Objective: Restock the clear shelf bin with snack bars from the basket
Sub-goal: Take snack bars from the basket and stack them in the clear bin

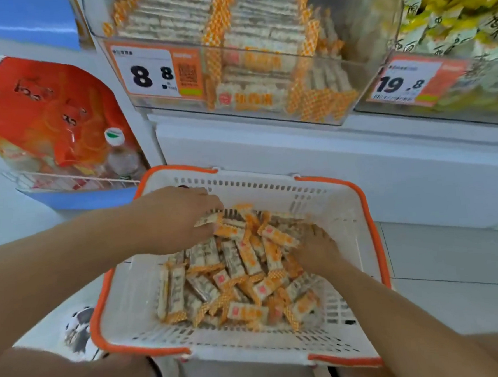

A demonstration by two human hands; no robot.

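Shop floor beneath clear shelf bin (264,79); left hand (182,218) pinching a snack bar (207,220), right hand (318,248) spread flat in basket (368,210).

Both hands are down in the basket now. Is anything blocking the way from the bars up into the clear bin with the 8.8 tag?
Nothing visible blocks it. The left hand and right hand are already on the snack bars in the basket. The clear shelf bin sits above and behind the basket, with only its front wall to lift over.

The basket (345,211) stands open-topped below the clear bin (316,67) — that bin's front wall bars entry except from above.
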